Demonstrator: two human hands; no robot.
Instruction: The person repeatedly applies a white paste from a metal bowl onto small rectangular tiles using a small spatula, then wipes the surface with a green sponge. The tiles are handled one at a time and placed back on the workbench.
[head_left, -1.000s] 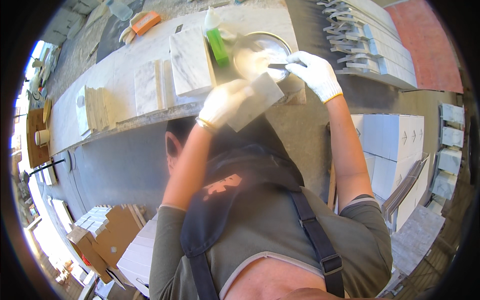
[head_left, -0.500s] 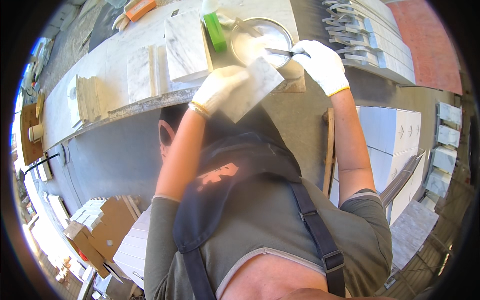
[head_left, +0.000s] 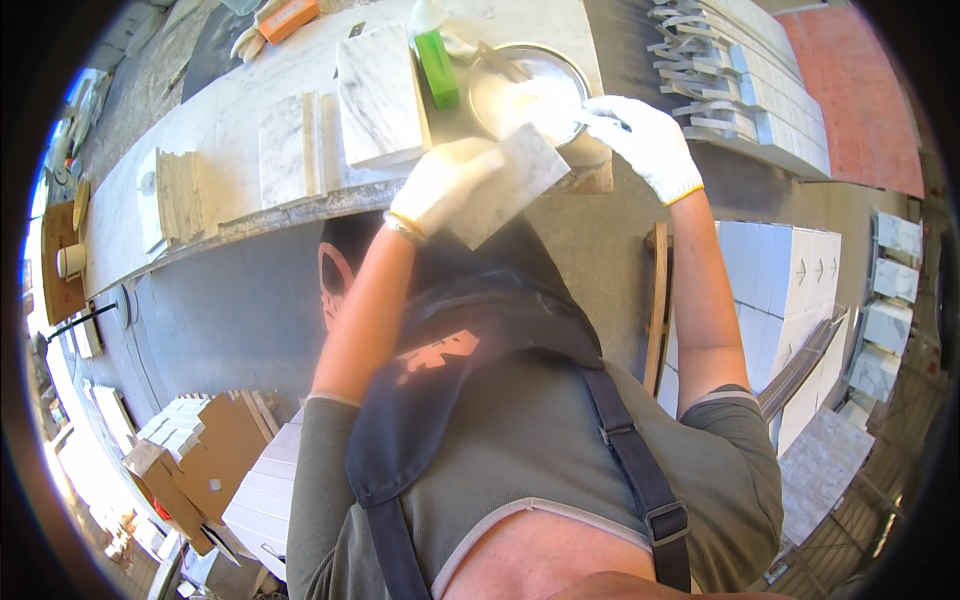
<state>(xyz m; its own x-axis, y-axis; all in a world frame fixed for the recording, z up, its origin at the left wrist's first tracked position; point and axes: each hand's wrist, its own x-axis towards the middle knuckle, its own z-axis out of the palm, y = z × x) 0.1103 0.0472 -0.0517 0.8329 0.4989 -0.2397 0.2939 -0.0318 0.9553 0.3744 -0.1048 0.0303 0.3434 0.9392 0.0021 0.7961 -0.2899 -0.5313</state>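
Note:
My left hand (head_left: 445, 182), in a white knit glove, grips a square grey-white marble tile (head_left: 525, 175) by its left side. The tile is tilted in front of the table edge, just below a round tin (head_left: 580, 75) of white paste or powder (head_left: 545, 88). Closed at the tin's right rim is my right hand (head_left: 645, 145), gloved the same way. The slim dark blade it grips, like a putty knife, barely shows now against the white contents. Another flat scraper (head_left: 503, 62) rests across the tin's upper left rim.
On the pale stone-topped table (head_left: 225, 110) stand a green-and-white bottle (head_left: 437, 70), a thick marble stack (head_left: 380, 95) and thinner tile stacks (head_left: 285, 150). An orange box (head_left: 288, 20) lies farther back. White cartons (head_left: 780, 265) stand at my right, strapped slabs (head_left: 770, 90) beyond.
My right hand has shifted slightly down, and its dark blade, plain against the tin before, hardly shows now. My left hand and the tile have stayed nearly in place.

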